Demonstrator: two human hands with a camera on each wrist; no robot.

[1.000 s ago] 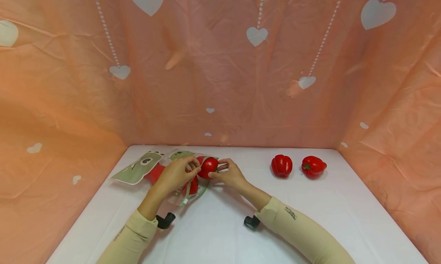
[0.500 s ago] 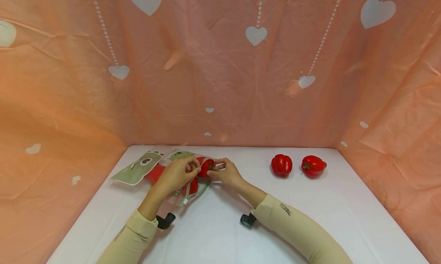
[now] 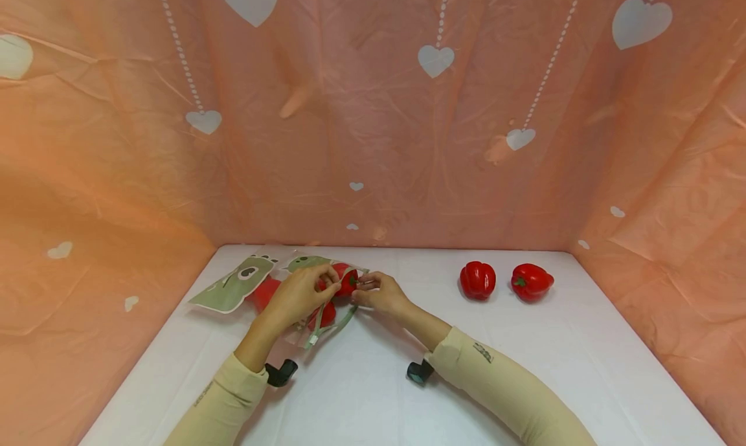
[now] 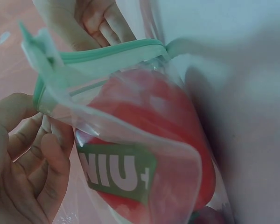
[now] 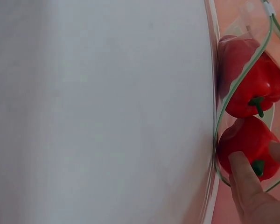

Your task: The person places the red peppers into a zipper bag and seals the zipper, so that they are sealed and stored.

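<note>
A clear zip bag point(image 3: 230, 289) with green cartoon print lies at the table's left, red bell peppers inside it. My left hand point(image 3: 302, 294) pinches the green rim point(image 4: 36, 95) of its mouth between thumb and fingers. In the right wrist view one bell pepper point(image 5: 256, 86) sits within the mouth, stem outward. Beside it a second bell pepper point(image 5: 247, 140) lies just inside the rim. My right hand point(image 3: 381, 295) touches this second one with extended finger and thumb, either side of its green stem. The zip slider point(image 3: 313, 340) hangs at the near end.
Two more red bell peppers, one upright point(image 3: 478, 280) and one on its side point(image 3: 531, 282), rest at the back right of the white table point(image 3: 361, 394). Orange sheeting point(image 3: 396, 193) with white hearts encloses the back and sides.
My right hand has moved slightly left, and the bell pepper at its fingertips has gone from outside the bag's mouth to inside it. My left hand has stayed at the rim.
</note>
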